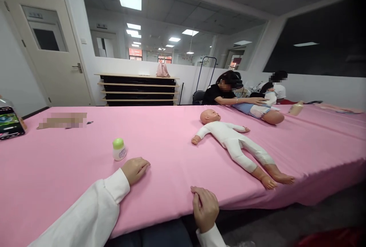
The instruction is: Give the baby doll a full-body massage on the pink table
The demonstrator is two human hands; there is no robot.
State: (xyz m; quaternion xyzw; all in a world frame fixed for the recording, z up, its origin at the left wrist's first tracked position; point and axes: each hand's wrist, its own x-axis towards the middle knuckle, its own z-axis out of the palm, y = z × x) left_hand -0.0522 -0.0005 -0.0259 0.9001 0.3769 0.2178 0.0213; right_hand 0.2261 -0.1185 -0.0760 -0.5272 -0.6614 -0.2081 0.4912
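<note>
My left hand (pixel 135 170) rests on the pink tablecloth, fingers loosely bent and pressed together, with nothing seen in it. Just beyond it stands a small white bottle (pixel 119 150) with a green cap, upright and apart from the fingers. At the table's front edge is my right hand (pixel 205 207), its fingers bent and a gap showing beside the thumb; it holds nothing visible. A baby doll (pixel 233 140) in a white bodysuit lies on its back to the right, head away from me and feet near the front edge. Neither hand touches the doll.
Across the table a person (pixel 221 90) in a headset handles another doll (pixel 259 111). A second person (pixel 278 86) is behind. A pale bottle (pixel 296 108) stands at the far right. On the left are a phone (pixel 10 123) and a blurred tan item (pixel 63 120). The cloth-covered edge (pixel 243 205) runs in front.
</note>
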